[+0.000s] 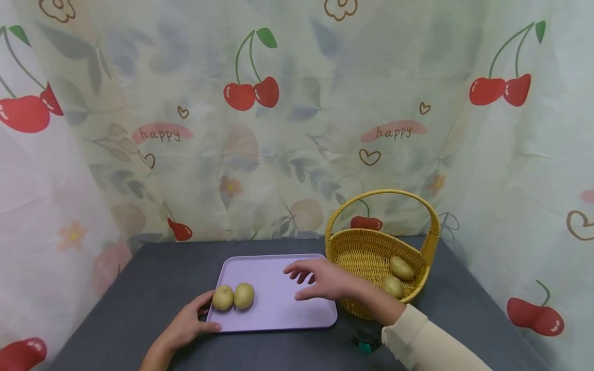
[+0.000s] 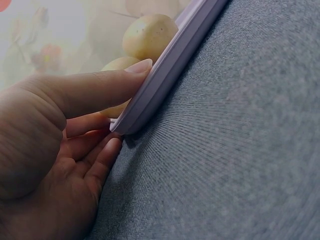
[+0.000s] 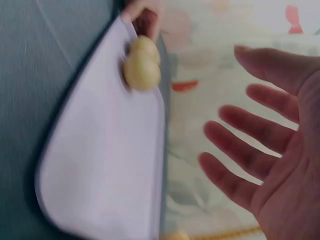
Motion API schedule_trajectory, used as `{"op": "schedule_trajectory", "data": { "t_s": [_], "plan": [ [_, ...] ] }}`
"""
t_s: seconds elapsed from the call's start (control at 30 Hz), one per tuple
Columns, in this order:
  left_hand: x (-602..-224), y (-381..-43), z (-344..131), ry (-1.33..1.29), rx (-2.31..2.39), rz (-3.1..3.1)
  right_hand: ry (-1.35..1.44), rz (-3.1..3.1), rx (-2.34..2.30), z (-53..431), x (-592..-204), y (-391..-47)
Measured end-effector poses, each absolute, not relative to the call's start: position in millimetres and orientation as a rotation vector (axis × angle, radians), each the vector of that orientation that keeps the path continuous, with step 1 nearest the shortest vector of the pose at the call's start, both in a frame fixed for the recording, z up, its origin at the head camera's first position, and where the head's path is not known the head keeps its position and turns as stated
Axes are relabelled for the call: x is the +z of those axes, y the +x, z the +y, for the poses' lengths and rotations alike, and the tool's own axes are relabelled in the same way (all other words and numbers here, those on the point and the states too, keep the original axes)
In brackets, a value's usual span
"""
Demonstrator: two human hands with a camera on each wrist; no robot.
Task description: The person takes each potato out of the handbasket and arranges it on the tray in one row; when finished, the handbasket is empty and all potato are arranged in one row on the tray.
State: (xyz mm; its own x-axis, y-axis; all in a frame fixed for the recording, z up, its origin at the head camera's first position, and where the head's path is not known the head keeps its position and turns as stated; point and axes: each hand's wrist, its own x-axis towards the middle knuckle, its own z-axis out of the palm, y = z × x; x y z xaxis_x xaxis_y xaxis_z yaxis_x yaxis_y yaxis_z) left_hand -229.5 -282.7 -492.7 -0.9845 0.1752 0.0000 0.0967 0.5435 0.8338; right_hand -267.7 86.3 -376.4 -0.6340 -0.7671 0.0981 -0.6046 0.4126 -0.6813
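With the left hand [image 1: 189,320] seemingly pinching the tray [image 1: 283,312], right hand [image 1: 322,279] empty, fingers apart, any tilt could roll its potatoes [image 1: 244,296].

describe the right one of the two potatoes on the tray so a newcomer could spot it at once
On the dark grey table, find the lilac tray left of the yellow wicker basket. At its left end, by the left hand, look for the potato nearer the tray's middle. Unlike its neighbour, it lies farther from that hand.
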Motion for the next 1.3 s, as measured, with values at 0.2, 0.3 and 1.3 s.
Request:
{"op": "schedule_trajectory", "data": {
  "t_s": [0.2, 0.3, 1.3],
  "plan": [
    [-494, -230, -283, 0.257, 1.445, 2.693, -1.128, 2.391, -1.007, 134, -358, -272],
    [-493, -229, -283, 0.249, 1.441, 2.7, -1.093, 2.394, -1.01, 155, -356, -277],
    [-494, -231, -282, 0.225, 1.416, 2.714, -0.659, 2.282, -0.892, 214, -415, -297]
  ]
}}
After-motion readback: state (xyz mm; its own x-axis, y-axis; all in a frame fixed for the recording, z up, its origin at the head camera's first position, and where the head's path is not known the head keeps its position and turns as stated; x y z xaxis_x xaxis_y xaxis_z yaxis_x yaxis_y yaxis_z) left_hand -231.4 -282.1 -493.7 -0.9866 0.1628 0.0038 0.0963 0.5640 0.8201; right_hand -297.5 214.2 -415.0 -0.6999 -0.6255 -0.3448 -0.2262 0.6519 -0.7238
